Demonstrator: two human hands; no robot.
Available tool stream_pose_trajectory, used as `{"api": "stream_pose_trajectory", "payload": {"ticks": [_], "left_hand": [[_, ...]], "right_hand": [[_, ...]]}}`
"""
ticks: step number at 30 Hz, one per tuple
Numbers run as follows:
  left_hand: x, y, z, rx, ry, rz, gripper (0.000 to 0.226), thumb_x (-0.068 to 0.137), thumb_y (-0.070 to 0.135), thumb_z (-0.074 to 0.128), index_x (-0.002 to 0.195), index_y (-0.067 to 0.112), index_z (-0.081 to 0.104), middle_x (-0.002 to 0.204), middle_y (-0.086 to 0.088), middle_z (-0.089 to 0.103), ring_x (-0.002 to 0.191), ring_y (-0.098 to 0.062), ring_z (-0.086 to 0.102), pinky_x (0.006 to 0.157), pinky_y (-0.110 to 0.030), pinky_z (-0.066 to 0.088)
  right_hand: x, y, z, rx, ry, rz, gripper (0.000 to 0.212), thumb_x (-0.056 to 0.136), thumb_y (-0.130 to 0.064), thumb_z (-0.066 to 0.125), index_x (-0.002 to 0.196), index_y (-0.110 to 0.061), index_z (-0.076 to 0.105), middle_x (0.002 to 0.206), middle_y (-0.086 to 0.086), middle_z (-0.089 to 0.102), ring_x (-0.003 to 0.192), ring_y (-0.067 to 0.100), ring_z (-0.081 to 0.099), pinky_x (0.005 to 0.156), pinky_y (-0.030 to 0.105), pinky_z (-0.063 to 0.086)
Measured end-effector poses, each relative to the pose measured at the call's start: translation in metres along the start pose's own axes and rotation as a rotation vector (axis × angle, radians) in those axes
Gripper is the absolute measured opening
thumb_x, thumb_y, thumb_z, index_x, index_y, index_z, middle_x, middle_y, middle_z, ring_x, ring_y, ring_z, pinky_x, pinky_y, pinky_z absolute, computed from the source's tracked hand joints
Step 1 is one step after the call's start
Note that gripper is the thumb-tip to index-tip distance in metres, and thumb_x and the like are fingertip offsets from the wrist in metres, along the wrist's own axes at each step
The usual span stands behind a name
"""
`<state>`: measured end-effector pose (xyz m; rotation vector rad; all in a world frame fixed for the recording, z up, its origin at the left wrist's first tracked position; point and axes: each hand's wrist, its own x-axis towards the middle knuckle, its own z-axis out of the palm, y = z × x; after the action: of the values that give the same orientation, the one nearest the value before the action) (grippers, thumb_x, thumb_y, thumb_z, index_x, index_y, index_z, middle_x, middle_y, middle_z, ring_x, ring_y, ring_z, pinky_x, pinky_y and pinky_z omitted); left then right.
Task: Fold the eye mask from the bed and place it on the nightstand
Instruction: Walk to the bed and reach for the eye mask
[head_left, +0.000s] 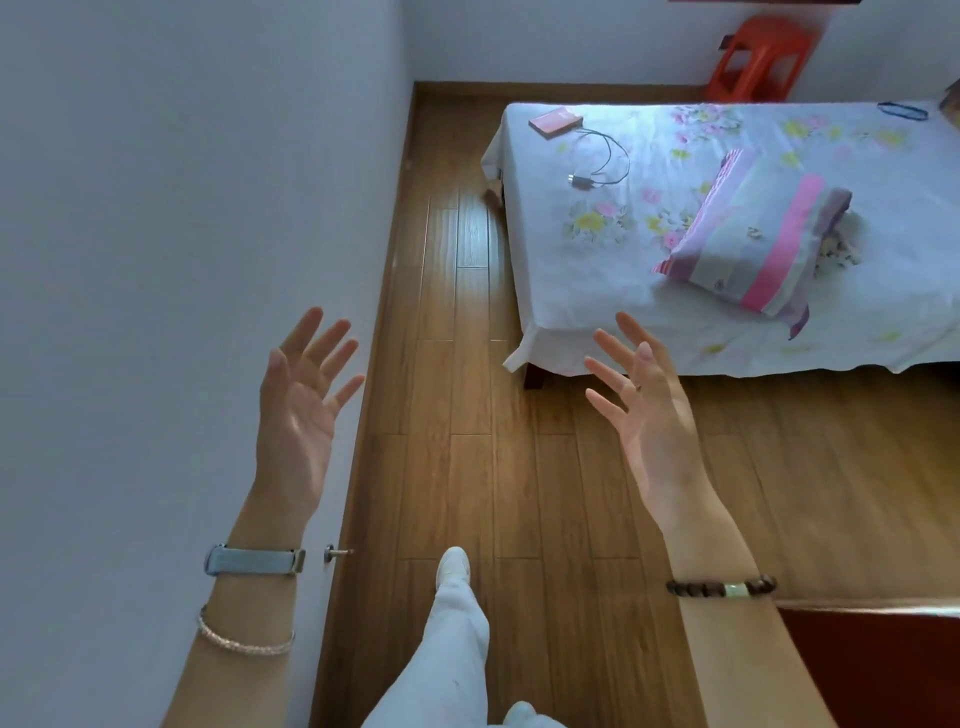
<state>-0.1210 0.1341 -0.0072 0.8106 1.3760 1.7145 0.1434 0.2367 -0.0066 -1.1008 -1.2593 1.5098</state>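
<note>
Both my hands are raised in front of me, palms up and fingers spread, holding nothing. My left hand (301, 395) is near the white wall; my right hand (644, 410) is over the wooden floor, just short of the bed's near corner. The bed (582, 291) has a white floral sheet. At its far right edge lies a dark blue band-like item (902, 110), possibly the eye mask; it is too small to be sure. No nightstand is clearly in view.
On the bed lie a folded striped pink quilt (753, 239), a pink box (555, 122) and a charger with cable (597, 161). A red plastic stool (756, 57) stands beyond the bed. Dark red furniture (872, 670) is at the lower right. My leg and shoe (452, 597) are on the floor.
</note>
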Motion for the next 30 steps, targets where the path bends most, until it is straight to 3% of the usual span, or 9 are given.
{"api": "stream_pose_trajectory", "payload": {"ticks": [3,6,8,17,30], "left_hand": [[0.047,-0.001,-0.008,-0.049,-0.007,-0.004,0.105,0.069,0.081,0.057,0.150,0.018,0.036,0.153,-0.010,0.047,0.137,-0.024,0.051,0.109,-0.048,0.040],[0.099,-0.001,-0.016,-0.070,-0.029,-0.010,0.070,0.095,0.056,0.024,0.152,0.017,0.033,0.154,-0.011,0.045,0.137,-0.025,0.050,0.114,-0.057,0.034],[0.131,0.002,-0.019,-0.065,-0.040,-0.016,0.066,0.097,0.049,0.015,0.152,0.017,0.033,0.154,-0.010,0.046,0.137,-0.025,0.051,0.114,-0.056,0.034],[0.232,-0.015,0.000,-0.106,-0.045,-0.066,0.069,0.092,0.050,0.022,0.151,0.016,0.035,0.152,-0.011,0.047,0.138,-0.027,0.049,0.115,-0.057,0.033],[0.421,-0.021,0.052,-0.085,0.006,-0.015,0.062,0.095,0.048,0.021,0.147,0.020,0.040,0.149,-0.008,0.051,0.136,-0.024,0.051,0.113,-0.053,0.036]], "right_hand": [[0.045,-0.007,0.021,-0.004,-0.012,-0.021,0.037,0.093,-0.049,0.043,0.126,-0.049,0.059,0.140,-0.006,0.063,0.125,0.014,0.063,0.112,0.048,0.043],[0.089,-0.015,0.041,0.007,-0.009,-0.042,0.039,0.094,-0.049,0.042,0.129,-0.046,0.058,0.142,-0.003,0.061,0.125,0.017,0.063,0.105,0.043,0.048],[0.116,-0.019,0.051,0.015,-0.009,-0.062,0.040,0.095,-0.047,0.041,0.131,-0.044,0.058,0.142,-0.003,0.061,0.125,0.017,0.064,0.098,0.036,0.050],[0.222,-0.024,0.071,0.020,0.032,-0.062,0.039,0.095,-0.047,0.042,0.129,-0.039,0.060,0.142,-0.003,0.062,0.126,0.019,0.064,0.111,0.049,0.045],[0.431,-0.043,0.078,0.046,-0.047,-0.061,0.049,0.094,-0.041,0.035,0.139,-0.026,0.049,0.147,0.005,0.056,0.131,0.025,0.060,0.115,0.053,0.040]]}}
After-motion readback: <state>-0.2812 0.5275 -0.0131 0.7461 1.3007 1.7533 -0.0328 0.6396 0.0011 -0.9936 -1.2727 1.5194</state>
